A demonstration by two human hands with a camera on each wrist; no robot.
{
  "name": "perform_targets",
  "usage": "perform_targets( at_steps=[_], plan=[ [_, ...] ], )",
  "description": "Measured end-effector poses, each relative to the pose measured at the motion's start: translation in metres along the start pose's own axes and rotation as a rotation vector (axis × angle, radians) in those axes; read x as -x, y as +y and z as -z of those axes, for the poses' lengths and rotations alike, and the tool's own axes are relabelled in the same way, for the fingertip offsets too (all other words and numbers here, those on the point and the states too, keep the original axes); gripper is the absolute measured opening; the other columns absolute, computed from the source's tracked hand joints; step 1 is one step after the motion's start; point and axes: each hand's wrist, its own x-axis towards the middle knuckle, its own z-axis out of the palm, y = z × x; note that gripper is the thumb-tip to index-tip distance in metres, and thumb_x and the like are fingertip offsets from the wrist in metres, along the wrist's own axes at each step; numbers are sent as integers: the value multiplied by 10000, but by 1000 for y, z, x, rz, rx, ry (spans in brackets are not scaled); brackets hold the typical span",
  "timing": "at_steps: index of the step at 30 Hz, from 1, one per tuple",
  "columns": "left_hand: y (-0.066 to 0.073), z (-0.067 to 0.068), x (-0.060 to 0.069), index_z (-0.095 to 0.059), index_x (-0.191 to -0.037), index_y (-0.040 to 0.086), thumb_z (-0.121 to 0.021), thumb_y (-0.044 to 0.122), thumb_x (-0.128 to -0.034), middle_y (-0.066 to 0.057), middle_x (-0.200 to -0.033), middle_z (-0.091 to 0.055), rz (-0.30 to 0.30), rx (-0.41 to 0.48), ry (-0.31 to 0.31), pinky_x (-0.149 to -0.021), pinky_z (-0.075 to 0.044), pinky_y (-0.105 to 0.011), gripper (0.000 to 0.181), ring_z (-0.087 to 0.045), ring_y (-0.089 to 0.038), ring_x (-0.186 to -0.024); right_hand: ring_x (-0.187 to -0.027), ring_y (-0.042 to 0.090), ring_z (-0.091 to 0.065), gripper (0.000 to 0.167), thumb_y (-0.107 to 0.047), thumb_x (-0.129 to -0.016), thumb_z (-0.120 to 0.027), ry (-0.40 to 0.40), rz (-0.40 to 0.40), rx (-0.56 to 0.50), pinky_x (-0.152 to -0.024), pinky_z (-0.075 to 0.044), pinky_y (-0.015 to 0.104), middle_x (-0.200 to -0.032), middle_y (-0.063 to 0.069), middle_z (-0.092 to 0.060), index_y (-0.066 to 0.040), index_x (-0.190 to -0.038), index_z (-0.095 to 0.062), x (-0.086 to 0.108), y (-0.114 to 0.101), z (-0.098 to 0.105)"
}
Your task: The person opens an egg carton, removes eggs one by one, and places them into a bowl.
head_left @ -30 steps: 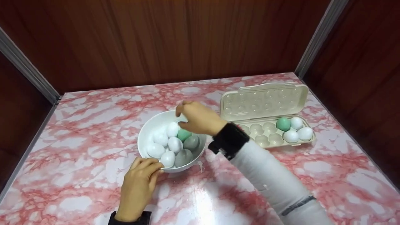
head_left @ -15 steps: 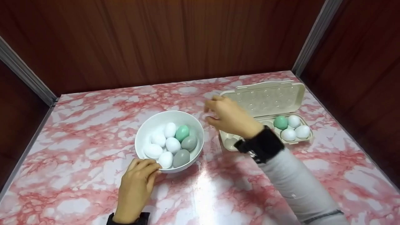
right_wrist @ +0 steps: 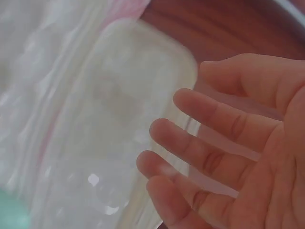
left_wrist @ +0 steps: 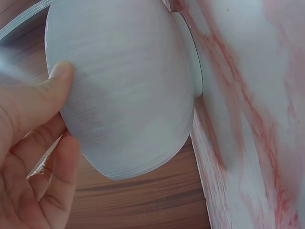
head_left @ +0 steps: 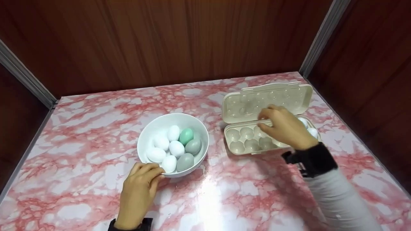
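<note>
A white bowl (head_left: 154,125) holds several white eggs (head_left: 177,149), a green egg (head_left: 186,137) and two grey eggs (head_left: 185,162). My left hand (head_left: 138,189) pinches the bowl's near rim, its thumb (left_wrist: 62,78) against the outer wall. Over the open beige egg carton (head_left: 239,151) hovers my right hand (head_left: 285,126). Its fingers (right_wrist: 176,136) look loosely bent and apart, with nothing between them in the right wrist view. White eggs (head_left: 312,132) show at the carton's right end, partly behind the hand. Bare cups fill its left part.
The carton's lid (head_left: 266,101) stands raised at the back, its inner side facing me. Both carton and bowl rest on a red and white marbled table (head_left: 96,128). Dark wooden panels (head_left: 179,41) with grey metal corner posts enclose the back and sides.
My right hand has moved right from above the bowl to above the carton. The eggs in the bowl look unchanged. My left hand stays on the rim.
</note>
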Motion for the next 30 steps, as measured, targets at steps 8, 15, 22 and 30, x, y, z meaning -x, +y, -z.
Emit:
perform_targets(
  at_steps=[8,15,22,30],
  plan=[
    [1,0,0,-782,-866,97,-855,62,-697,-15,-929,-745,5,2,-4,-760,-564,-361,188,-605,-170,-856,-971,398,-643,224,-145,-898,-648,0,-104,20,-843,-529,553,-1028,216,-675,6,-1058,-692,26,44,8],
    [1,0,0,-781,-864,98,-858,53,-693,-14,-927,-743,6,2,-3,-749,-562,-362,193,-599,-171,-854,-969,420,-621,303,-171,-885,-681,-11,-199,39,-810,-512,561,-1041,279,-649,44,-1097,-661,41,72,4],
    [1,1,0,-782,-873,91,-850,62,-709,-27,-939,-746,17,7,-5,-768,-570,-377,180,-607,-177,-871,-921,418,-615,373,-156,-832,-703,-54,-249,32,-804,-508,568,-1067,311,-654,75,-1117,-630,44,87,-10],
    [1,0,0,-782,-874,94,-850,64,-712,-20,-935,-742,16,12,-6,-768,-568,-380,178,-604,-177,-867,-854,354,-585,221,-95,-758,-736,-62,-264,24,-789,-497,535,-904,224,-634,60,-898,-665,45,95,-26]
  ],
)
